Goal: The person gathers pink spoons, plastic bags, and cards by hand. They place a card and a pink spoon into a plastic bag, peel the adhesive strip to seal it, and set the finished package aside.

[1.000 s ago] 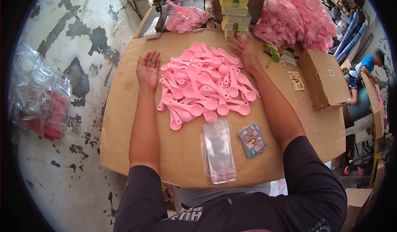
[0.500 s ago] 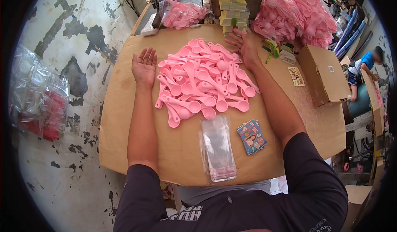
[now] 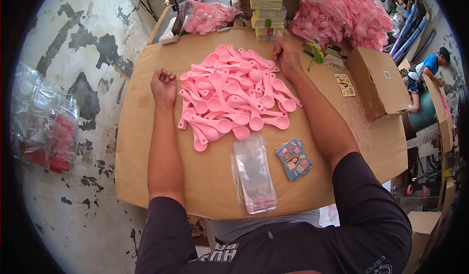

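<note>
A heap of pink plastic spoons (image 3: 234, 90) lies on the brown cardboard tabletop (image 3: 205, 186). To the left of the heap, my left hand (image 3: 164, 86) rests with its fingers curled in and nothing seen in it. My right hand (image 3: 287, 56) is at the heap's upper right, fingers partly curled, near the stacked cards; whether anything is in it is hidden. Clear plastic bags (image 3: 255, 176) lie in a stack just below the spoons. Beside them on the right sits a small pile of blue printed cards (image 3: 293, 159).
Banded yellow card stacks (image 3: 267, 10) stand at the back, between a small bag of pink spoons (image 3: 207, 17) and large ones (image 3: 342, 12). A cardboard box (image 3: 381, 83) and a yellow card (image 3: 345, 85) are on the right. Another person (image 3: 425, 73) is beyond.
The fingers of my left hand have curled from open to closed. My right hand's spread fingers have drawn in. The whole view has shifted slightly.
</note>
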Available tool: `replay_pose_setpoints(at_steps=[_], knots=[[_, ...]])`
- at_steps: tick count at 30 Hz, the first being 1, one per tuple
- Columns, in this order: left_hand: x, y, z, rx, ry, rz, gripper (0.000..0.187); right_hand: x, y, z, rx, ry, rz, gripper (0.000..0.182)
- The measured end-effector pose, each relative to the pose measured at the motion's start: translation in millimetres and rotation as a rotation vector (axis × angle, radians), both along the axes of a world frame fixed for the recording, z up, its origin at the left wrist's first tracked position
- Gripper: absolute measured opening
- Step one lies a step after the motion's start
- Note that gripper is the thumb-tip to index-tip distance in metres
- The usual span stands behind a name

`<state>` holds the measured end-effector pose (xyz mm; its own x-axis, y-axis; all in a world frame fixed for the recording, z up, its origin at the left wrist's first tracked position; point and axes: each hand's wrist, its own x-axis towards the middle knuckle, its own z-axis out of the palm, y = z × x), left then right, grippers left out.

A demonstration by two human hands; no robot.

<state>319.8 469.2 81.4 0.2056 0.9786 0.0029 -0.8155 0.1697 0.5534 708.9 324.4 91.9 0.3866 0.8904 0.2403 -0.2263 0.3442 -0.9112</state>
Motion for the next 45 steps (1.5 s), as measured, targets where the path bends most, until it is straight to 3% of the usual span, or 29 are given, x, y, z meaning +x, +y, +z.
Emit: replay_pose_setpoints(at_steps=[2,6,15,23,29,45], knots=[[0,-3,0,0.120,0.058,-0.009,0.037,-7,-2,4,-0.047,0.029,-0.120,0.047],[1,-13,7,0.124,0.070,0.074,0.040,-11,-2,6,-0.040,-0.011,-0.146,0.049],[2,-13,9,0.119,0.048,0.075,0.043,-8,1,2,-0.096,-0.013,-0.020,0.050],[4,-13,9,0.106,0.028,0.055,0.043,-3,2,-3,-0.003,0.056,0.049,0.034],[4,-14,10,0.088,0.024,0.047,0.042,-2,2,-1,0.020,0.096,0.063,0.032],[0,-5,3,0.079,0.008,0.030,0.044,-1,0,1,-0.007,0.154,0.029,0.037]])
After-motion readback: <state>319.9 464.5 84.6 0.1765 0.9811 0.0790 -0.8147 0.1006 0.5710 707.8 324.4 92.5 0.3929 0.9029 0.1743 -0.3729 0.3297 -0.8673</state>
